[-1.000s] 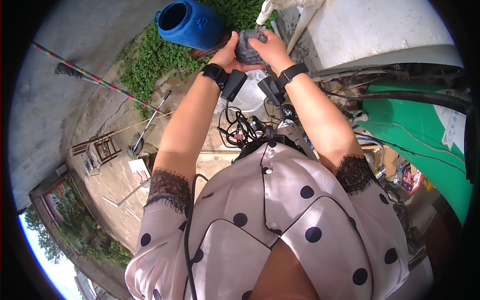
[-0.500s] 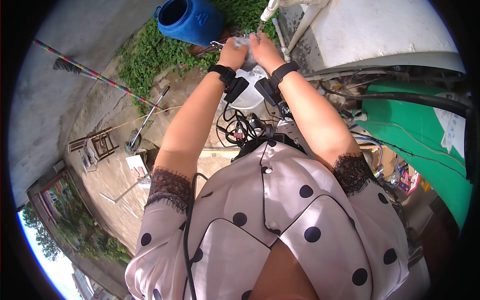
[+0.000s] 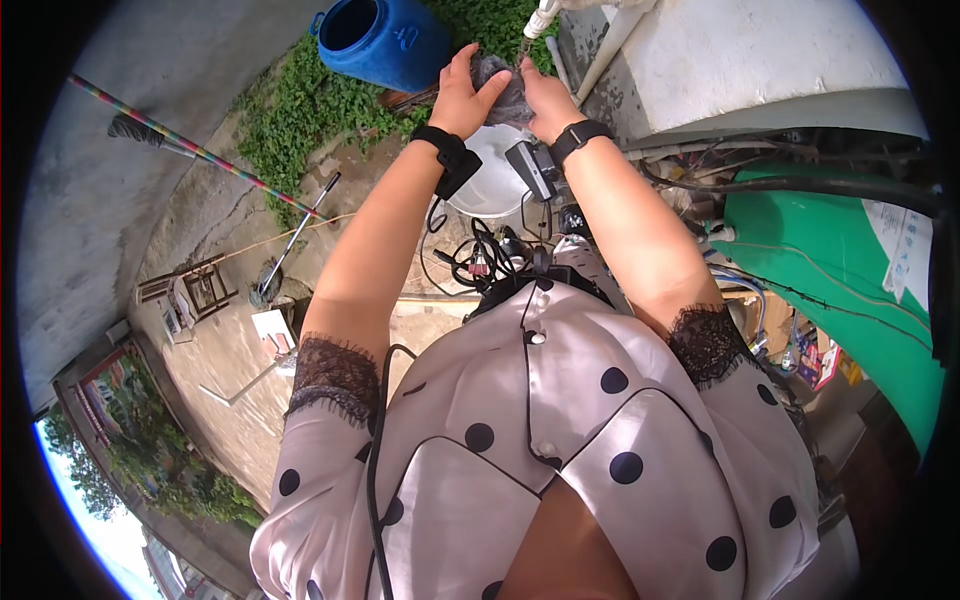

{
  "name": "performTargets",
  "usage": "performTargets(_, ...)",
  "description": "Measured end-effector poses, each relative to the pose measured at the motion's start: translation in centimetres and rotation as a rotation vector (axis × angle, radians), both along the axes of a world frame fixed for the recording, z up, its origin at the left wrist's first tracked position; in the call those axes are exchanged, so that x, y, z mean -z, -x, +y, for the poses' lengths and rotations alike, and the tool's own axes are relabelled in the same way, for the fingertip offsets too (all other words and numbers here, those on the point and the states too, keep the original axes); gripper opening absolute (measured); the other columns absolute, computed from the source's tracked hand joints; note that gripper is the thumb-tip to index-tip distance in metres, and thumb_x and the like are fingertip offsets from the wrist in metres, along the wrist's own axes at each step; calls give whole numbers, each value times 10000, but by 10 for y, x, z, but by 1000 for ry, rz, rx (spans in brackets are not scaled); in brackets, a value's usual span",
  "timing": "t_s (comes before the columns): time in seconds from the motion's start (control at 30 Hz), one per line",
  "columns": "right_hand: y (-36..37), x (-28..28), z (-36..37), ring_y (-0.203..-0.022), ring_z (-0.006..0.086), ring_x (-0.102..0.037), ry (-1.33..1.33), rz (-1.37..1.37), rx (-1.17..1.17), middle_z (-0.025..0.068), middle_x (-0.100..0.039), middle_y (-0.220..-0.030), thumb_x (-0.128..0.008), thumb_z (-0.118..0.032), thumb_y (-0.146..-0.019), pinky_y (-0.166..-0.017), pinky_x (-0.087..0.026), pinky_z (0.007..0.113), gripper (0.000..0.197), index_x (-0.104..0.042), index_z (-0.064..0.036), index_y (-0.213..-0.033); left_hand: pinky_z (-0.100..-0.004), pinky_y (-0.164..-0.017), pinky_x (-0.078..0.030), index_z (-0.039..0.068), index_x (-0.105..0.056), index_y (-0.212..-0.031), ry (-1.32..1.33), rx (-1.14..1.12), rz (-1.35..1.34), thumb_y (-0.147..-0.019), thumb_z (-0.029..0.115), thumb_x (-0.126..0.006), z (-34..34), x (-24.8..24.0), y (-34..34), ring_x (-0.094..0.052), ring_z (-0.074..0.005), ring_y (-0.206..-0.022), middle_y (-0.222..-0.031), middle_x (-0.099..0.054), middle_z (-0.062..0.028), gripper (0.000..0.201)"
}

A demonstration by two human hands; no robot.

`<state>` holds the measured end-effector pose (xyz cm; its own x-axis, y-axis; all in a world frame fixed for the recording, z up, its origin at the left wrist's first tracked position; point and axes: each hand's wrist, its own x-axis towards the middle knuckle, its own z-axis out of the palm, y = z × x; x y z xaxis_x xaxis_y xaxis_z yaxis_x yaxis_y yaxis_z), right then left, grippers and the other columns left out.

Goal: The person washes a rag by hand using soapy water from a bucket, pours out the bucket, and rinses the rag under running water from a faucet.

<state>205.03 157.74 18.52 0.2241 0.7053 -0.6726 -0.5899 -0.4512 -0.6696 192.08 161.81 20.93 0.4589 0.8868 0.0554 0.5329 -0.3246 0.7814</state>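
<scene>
Under the white tap pipe (image 3: 541,20), my two hands are raised at either side of a crumpled dark grey, sheer piece of material (image 3: 508,98). Whether it is thin cloth or plastic I cannot tell. My left hand (image 3: 463,98) is open, fingers spread, its thumb against or very close to the material. My right hand (image 3: 548,100) grips the material's right edge between thumb and fingers. Directly below is a white bucket (image 3: 488,190), partly covered by my wrists and the small black devices strapped to them.
A blue plastic barrel (image 3: 390,45) lies tilted among green plants (image 3: 275,130) at the far left. The white concrete ledge (image 3: 760,70) rises on the right, above a green surface (image 3: 800,240). Black cables (image 3: 475,255) hang before my waist. A long-handled mop (image 3: 295,240) is at left.
My hands have moved apart and my left fingers have spread from a closed grip. The grey material between them now shows wider and more opened out.
</scene>
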Motion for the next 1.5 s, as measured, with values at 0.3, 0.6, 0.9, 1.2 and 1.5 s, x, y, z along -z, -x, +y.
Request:
performTargets(0.3,-22,-7,-18,-957,230,-516,-170,270,83,94,-488,-1111,-636,-310,-823,-823,-451,505,450,-430,-23,-1103,-323,-667,-547,-7,-411,-1229,495,-1,-91,-752,142,-709,10,4,-2,-598,-190,-867,-1009,-559,-124,581)
performTargets(0.6,-39,-7,-33,-925,223,-515,-170,217,156,110,-487,-1105,-520,21,-831,-719,-523,408,317,-492,-64,-1135,-370,-664,-549,59,-475,-1163,723,-244,-1,-899,288,-484,27,13,16,-618,-217,-774,-975,-571,-106,349)
performTargets(0.9,-30,-14,-39,-876,163,-520,-217,-231,-85,94,-534,-1069,-663,-135,-762,-773,-458,318,269,-586,-15,-990,-573,-934,-370,12,-286,-1282,1173,-438,-842,-946,265,-372,31,-3,1,-340,-390,-1222,-1288,-388,-199,429)
performTargets(1.2,-25,-2,-18,-826,224,-587,-469,-685,-290,129,-619,-887,-726,-394,-675,-730,-455,313,503,-603,14,-943,-426,-795,-474,50,-503,-1025,1009,-102,-652,-884,250,-546,14,-35,-16,-560,-203,-915,-1004,-578,-71,248)
performTargets(1.5,-34,-28,-9,-632,135,-488,-438,-637,-239,38,-546,-695,-669,-355,-765,-582,-408,283,353,-586,-13,-794,-379,-855,-493,6,-490,-1047,846,-85,-491,-822,111,-624,25,-24,6,-558,-203,-975,-1033,-564,-94,282)
